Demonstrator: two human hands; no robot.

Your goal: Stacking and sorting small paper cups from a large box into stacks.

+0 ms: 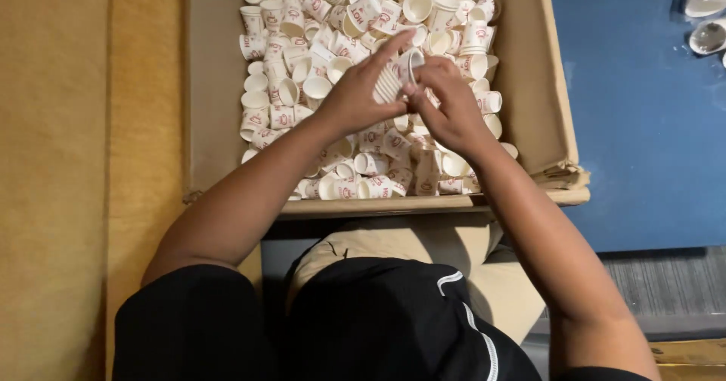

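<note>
Cardboard box (529,86) walls hem in loose paper cups (302,63), bare liner at left. Left hand (355,97) and right hand (446,108) pinch one ribbed white cup (392,82) above them.

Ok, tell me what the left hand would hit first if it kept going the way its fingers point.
The left hand points up and right, over the small stack of cups both hands hold. Beyond that, probably the loose cups at the cardboard box's far right; depth is unclear.

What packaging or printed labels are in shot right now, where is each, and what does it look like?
Cardboard box: centre, open-topped, brown, rectangular.
Loose paper cups: filling the box, small, white with red print.
Stacked cups: held between left hand and right hand, white, ribbed sides.
No signs or screens.
</note>
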